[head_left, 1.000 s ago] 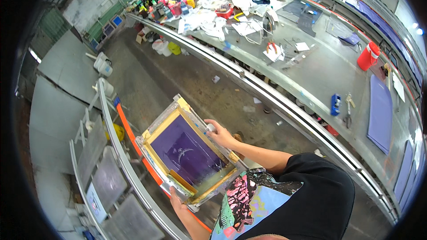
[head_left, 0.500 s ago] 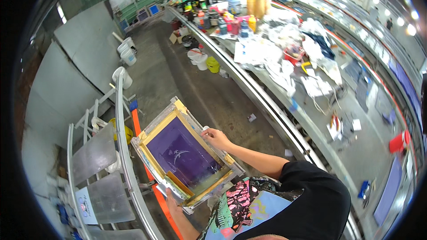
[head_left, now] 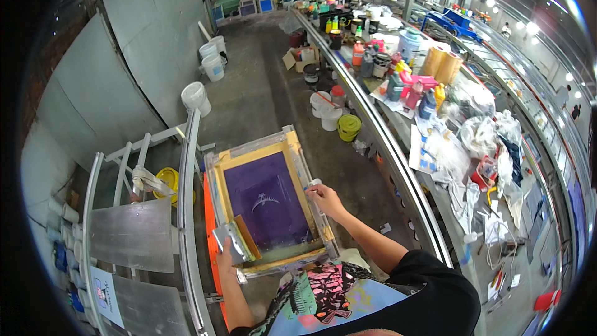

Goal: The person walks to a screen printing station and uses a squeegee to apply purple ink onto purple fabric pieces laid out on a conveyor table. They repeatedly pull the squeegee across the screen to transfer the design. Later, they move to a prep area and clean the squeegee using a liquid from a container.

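A wooden-framed printing screen (head_left: 222, 182) with purple mesh (head_left: 264, 177) is in front of me, tilted slightly. A pale, comb-like mark shows on the mesh, and its near end looks wet. At the lower left of the frame my left hand (head_left: 226, 256) is closed on a squeegee (head_left: 247, 236) with a brown-yellow edge and a grey face; its fingers are partly hidden. My right hand (head_left: 324, 200) is by the frame's right side, its fingers pinched on a small white wad (head_left: 314, 183) whose kind is unclear.
Left of the screen runs a metal rail (head_left: 188, 211) with grey platens (head_left: 134, 236) beyond it. A long table (head_left: 429, 211) on the right bears bottles, plastic sheets and a red container (head_left: 547, 300). White buckets (head_left: 196, 98) and a green bucket (head_left: 349, 126) stand on the floor.
My view has swung right, and the screen looks more upright. The squeegee now lies farther over the frame's left edge, with my left hand higher on it. My right hand still holds the white wad.
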`<state>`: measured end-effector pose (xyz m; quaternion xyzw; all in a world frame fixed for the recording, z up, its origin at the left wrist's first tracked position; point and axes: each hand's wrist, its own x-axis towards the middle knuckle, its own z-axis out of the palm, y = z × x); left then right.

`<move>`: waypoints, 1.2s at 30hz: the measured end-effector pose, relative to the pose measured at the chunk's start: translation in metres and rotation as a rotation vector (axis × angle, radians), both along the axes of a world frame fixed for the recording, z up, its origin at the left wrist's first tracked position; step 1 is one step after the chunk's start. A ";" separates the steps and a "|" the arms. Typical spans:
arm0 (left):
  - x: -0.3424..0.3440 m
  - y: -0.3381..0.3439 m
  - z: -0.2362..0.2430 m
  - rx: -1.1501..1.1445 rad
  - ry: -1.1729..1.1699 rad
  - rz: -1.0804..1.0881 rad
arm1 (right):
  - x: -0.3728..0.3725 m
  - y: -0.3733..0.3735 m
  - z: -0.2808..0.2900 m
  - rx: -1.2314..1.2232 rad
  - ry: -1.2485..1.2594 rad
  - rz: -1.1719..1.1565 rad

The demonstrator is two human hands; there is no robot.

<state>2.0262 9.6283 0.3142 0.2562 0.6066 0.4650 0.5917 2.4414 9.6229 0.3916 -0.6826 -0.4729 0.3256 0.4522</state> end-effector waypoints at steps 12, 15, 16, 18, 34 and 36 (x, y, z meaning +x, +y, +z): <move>0.121 0.300 0.038 0.051 0.211 -0.089 | 0.112 0.264 -0.033 -0.072 0.091 -0.132; 0.147 0.380 0.053 0.058 0.239 -0.011 | 0.139 0.384 -0.014 -0.002 0.066 -0.037; 0.149 0.396 0.054 0.054 0.217 0.015 | 0.141 0.415 -0.010 -0.047 0.079 -0.010; 0.155 0.437 0.046 0.079 0.161 0.073 | 0.142 0.475 -0.009 0.027 0.077 0.075; 0.168 0.903 -0.003 0.011 0.153 0.273 | 0.154 1.011 -0.027 -0.002 0.134 0.224; 0.165 0.973 0.005 0.034 0.051 0.259 | 0.157 1.062 -0.017 0.049 0.221 0.237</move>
